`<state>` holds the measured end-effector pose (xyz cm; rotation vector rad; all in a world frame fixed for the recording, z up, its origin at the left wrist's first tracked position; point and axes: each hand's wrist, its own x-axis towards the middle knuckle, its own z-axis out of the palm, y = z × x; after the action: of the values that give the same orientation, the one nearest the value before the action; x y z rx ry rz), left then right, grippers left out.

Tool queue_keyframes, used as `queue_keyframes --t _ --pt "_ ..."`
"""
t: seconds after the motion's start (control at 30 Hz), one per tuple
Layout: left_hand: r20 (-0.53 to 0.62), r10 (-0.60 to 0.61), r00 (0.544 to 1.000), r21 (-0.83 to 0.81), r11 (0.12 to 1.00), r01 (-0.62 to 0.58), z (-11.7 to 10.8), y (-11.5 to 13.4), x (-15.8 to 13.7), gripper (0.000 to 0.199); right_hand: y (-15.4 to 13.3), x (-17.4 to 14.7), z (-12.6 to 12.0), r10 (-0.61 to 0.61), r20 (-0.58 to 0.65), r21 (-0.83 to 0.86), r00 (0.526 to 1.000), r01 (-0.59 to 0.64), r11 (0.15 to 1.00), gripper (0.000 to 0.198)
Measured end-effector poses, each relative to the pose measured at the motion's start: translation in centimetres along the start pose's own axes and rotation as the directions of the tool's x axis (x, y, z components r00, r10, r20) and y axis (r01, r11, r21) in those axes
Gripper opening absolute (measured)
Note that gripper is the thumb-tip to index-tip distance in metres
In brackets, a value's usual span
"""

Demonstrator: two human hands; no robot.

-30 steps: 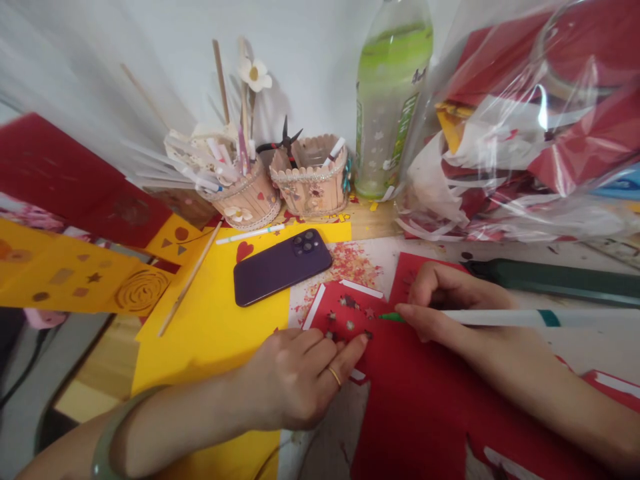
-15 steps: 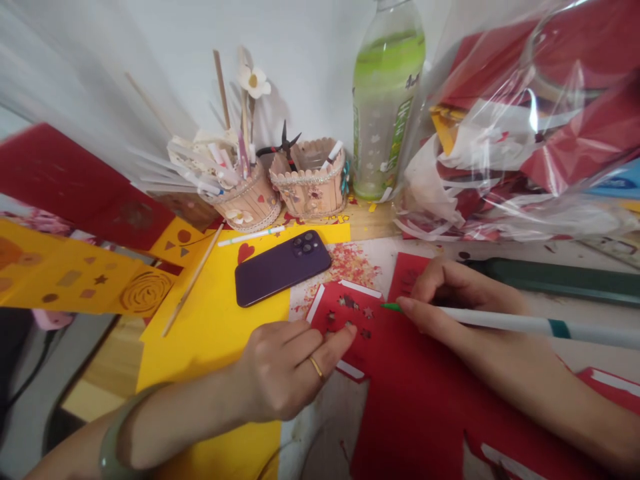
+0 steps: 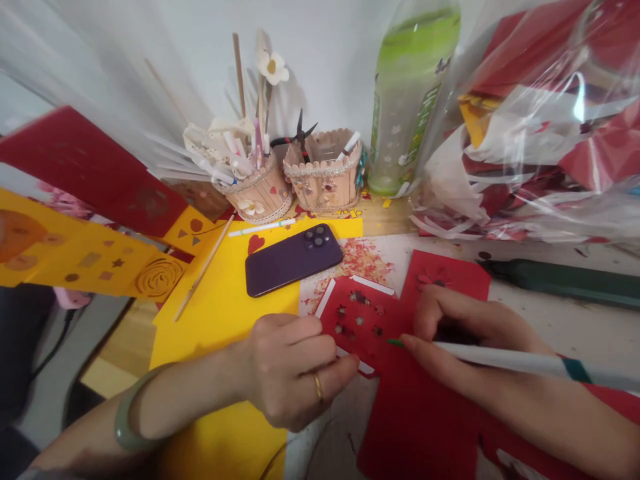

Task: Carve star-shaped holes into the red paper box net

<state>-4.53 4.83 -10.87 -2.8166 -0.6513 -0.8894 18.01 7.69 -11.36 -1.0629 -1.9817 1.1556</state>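
Red card paper (image 3: 425, 407) lies folded out on the table, its left panel (image 3: 367, 300) cut through with small star and flower shapes and edged with white strips. In my right hand (image 3: 465, 333) is a slim white pen-like tool (image 3: 505, 360) with a teal band. Its green tip points left, right by the cut panel; whether it touches the paper I cannot tell. My left hand (image 3: 295, 373), wearing a ring and a green bangle (image 3: 131, 413), is curled at the panel's lower left edge. Its fingertips are mostly hidden, and one finger reaches the lower white strip.
A purple phone (image 3: 293, 263) rests on yellow paper (image 3: 220, 333). Behind stand two decorated pots (image 3: 263, 193) with pens and pliers (image 3: 301, 137), and a green-labelled bottle (image 3: 410, 107). A dark green tool (image 3: 560, 283) and a clear bag of scraps (image 3: 530, 147) are at right.
The view has shifted a little. My left hand has drawn its finger off the cut-outs and curled at the panel's lower edge. The green tip has moved lower along the panel's right side.
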Motion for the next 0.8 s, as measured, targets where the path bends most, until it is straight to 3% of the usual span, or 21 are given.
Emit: queue_keyframes --t 0.13,0.27,0.5,0.8 --pt "0.024 0.042 0.999 -0.007 0.999 -0.042 0.49 0.12 -0.25 0.013 0.48 -0.38 0.81 -0.053 0.070 -0.042 0.996 0.056 0.998 0.022" --pt "0.076 0.013 0.997 0.015 1.000 -0.014 0.63 0.35 -0.34 0.018 0.67 -0.37 1.04 -0.069 0.068 -0.073 0.995 0.074 0.995 0.023" --pt "0.085 -0.004 0.996 0.015 1.000 0.003 0.44 0.42 -0.34 0.009 -0.11 -0.38 0.93 0.066 0.122 -0.073 0.990 -0.057 0.996 0.026" --pt "0.121 -0.021 0.992 -0.022 0.999 0.024 0.42 0.20 -0.30 0.010 0.43 -0.36 0.98 0.005 0.112 -0.138 0.994 0.011 0.990 0.023"
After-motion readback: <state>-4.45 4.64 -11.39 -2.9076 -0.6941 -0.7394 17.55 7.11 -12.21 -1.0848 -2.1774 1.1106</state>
